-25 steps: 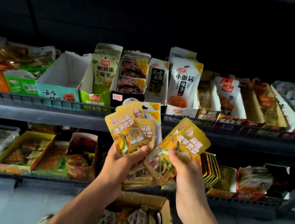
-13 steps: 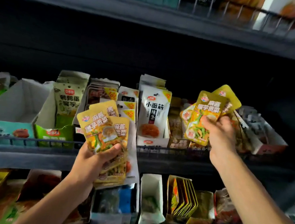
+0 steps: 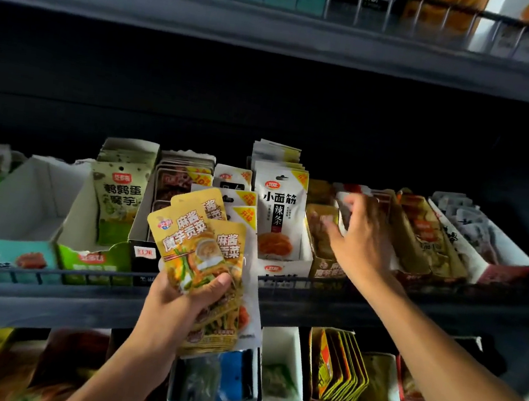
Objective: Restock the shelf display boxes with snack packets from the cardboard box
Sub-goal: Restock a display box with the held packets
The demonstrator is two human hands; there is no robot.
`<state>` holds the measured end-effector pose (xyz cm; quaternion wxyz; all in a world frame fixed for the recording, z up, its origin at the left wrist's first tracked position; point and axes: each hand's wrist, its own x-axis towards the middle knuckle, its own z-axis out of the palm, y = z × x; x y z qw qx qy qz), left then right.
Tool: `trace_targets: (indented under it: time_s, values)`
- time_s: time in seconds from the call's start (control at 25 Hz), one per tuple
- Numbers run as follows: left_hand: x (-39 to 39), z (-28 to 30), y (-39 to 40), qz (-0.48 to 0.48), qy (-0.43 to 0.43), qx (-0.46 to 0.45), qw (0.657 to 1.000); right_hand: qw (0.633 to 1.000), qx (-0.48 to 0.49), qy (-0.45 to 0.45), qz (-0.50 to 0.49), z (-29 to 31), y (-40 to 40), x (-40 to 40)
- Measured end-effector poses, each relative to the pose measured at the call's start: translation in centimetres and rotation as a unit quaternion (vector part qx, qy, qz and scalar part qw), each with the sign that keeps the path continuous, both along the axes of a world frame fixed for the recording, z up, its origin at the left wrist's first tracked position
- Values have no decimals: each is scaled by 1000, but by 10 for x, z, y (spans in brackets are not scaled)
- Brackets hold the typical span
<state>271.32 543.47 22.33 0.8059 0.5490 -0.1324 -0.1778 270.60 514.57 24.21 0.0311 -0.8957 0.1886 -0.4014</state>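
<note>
From the head camera, the snack packets (image 3: pixel 197 252) are flat yellow pouches printed with dark Chinese characters and a picture of green and orange vegetables round a pale bowl; several are fanned together with at least one white packet behind them, the whole bundle standing upright in front of the rail of the middle shelf (image 3: pixel 44 303); the left hand (image 3: pixel 176 309) grasps this bundle low down, thumb pressed across the front pouch and fingers curled behind it. The right hand (image 3: pixel 359 242) reaches over the rail into the row of display boxes, fingers spread and loosely extended, blurred; its fingertips lie at the brown display box (image 3: pixel 321 267) and the white-walled box just right of it, and whether they touch the packets inside cannot be told; it holds nothing that shows. Left of that box stands a white packet (image 3: pixel 277 215) with an orange noodle picture, upright in its own white box; further left are a green display box (image 3: pixel 92 259) with pale green packets, and a white box (image 3: pixel 13 202) showing bare inner walls; right of the hand, tilted boxes hold brown and grey packets. On the lower shelf a yellow-edged stack of packets (image 3: pixel 341 366) stands on end in a box; the upper shelf (image 3: pixel 278 18) carries blurred goods behind a wire rail.
</note>
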Motion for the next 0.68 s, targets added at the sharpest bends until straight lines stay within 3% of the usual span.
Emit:
trace_targets:
  time_s: [0.08, 0.16, 0.24, 0.36, 0.48, 0.68]
  values:
    - [-1, 1, 1, -5, -3, -1, 1000, 987, -91, 120, 52, 9, 3, -11]
    - [-2, 2, 2, -5, -5, 2, 1000, 929, -65, 358, 66, 30, 14, -16]
    - [-4, 2, 2, -9, -5, 1, 1000, 870, -44, 489, 46, 51, 25, -4]
    - [-7, 4, 3, -6, 1, 0, 1000, 817, -47, 574, 28, 60, 31, 15]
    - [-5, 4, 6, -7, -3, 3, 1000, 787, -15, 617, 3, 55, 19, 17]
    - [-5, 2, 6, -6, -17, 10, 1000, 821, -27, 570, 7, 44, 12, 15]
